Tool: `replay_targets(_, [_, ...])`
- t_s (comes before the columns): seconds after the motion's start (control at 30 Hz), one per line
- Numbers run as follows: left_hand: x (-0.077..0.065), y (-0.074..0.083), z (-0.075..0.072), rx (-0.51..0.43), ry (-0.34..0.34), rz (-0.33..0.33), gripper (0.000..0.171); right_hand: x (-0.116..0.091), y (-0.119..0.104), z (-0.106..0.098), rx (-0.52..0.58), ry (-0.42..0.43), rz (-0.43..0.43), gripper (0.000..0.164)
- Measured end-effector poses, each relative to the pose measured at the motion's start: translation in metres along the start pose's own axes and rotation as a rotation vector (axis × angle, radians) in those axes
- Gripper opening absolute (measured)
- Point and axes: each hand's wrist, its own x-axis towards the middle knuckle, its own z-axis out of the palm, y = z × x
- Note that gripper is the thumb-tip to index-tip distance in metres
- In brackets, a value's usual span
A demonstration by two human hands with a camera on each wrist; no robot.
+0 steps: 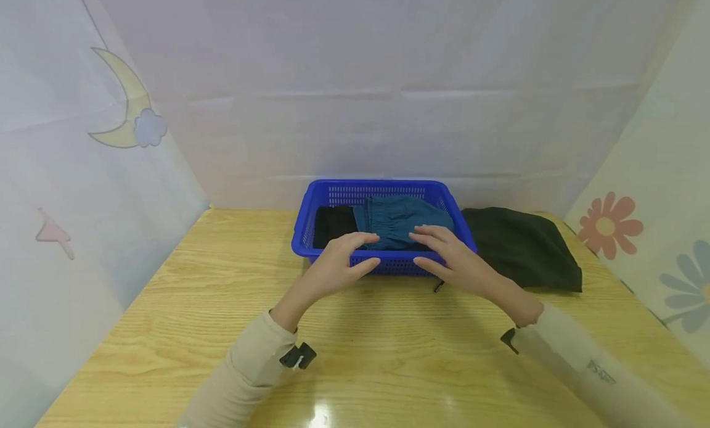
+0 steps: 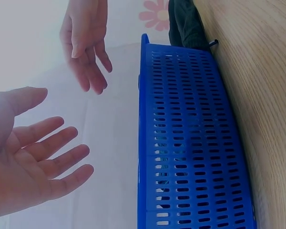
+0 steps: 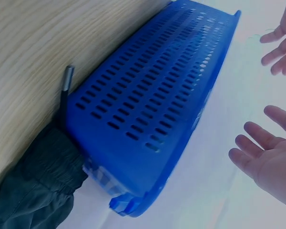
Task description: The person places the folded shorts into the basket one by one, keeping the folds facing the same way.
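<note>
A blue plastic basket (image 1: pixel 383 255) with slotted walls stands at the back of the table. Inside it lie a folded black garment (image 1: pixel 334 223) at the left and a folded teal garment with a gathered waistband (image 1: pixel 396 218) beside it. Both hands hover above the basket's front rim, palms facing each other and nothing held. The left hand (image 1: pixel 338 264) has its fingers extended and thumb apart, also plain in the left wrist view. Opposite it, the right hand (image 1: pixel 457 261) has fingers spread and relaxed, as the right wrist view shows.
A dark green garment (image 1: pixel 518 249) lies on the table right against the basket's right side. Its drawstring with a metal tip (image 3: pixel 68 78) sticks out by the basket's corner. Printed cloth walls (image 1: pixel 388 107) stand behind and on both sides of the wooden table (image 1: pixel 222 292).
</note>
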Motion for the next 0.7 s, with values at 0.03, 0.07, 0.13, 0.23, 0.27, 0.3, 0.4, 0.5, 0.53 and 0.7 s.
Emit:
replay_targets(0.03, [-0.001,0.001,0.0,-0.002,0.001,0.002,0.04,-0.001,-0.002,0.0,0.0,0.0,-0.005,0.047])
replay_targets(0.07, [-0.002,0.001,0.0,-0.001,0.004,0.003,0.04,-0.002,-0.004,-0.001,-0.002,-0.001,-0.009,0.047])
replay_targets(0.13, [-0.003,0.003,0.0,-0.001,0.007,0.008,0.039,-0.003,-0.009,-0.001,-0.001,-0.008,-0.014,0.047])
replay_targets(0.23, [-0.006,0.005,0.0,-0.003,0.006,0.019,0.039,-0.007,-0.014,-0.002,-0.012,-0.013,-0.016,0.048])
replay_targets(0.27, [-0.006,0.006,0.0,-0.007,0.005,0.024,0.039,-0.008,-0.015,-0.002,-0.018,-0.011,-0.02,0.048])
replay_targets(0.3, [-0.007,0.006,0.0,-0.01,0.005,0.029,0.039,-0.009,-0.016,-0.002,-0.024,-0.007,-0.028,0.048])
replay_targets(0.4, [-0.009,0.008,-0.001,-0.016,0.011,0.041,0.038,-0.012,-0.017,-0.002,-0.053,0.019,-0.071,0.047])
replay_targets(0.5, [-0.01,0.009,-0.001,-0.017,0.019,0.05,0.037,-0.014,-0.018,-0.001,-0.07,0.049,-0.118,0.046])
replay_targets(0.53, [-0.01,0.009,-0.002,-0.015,0.02,0.054,0.037,-0.015,-0.019,-0.001,-0.075,0.057,-0.129,0.046])
replay_targets(0.7, [-0.01,0.01,-0.002,-0.011,0.02,0.072,0.037,-0.015,-0.02,-0.002,-0.083,0.081,-0.159,0.044])
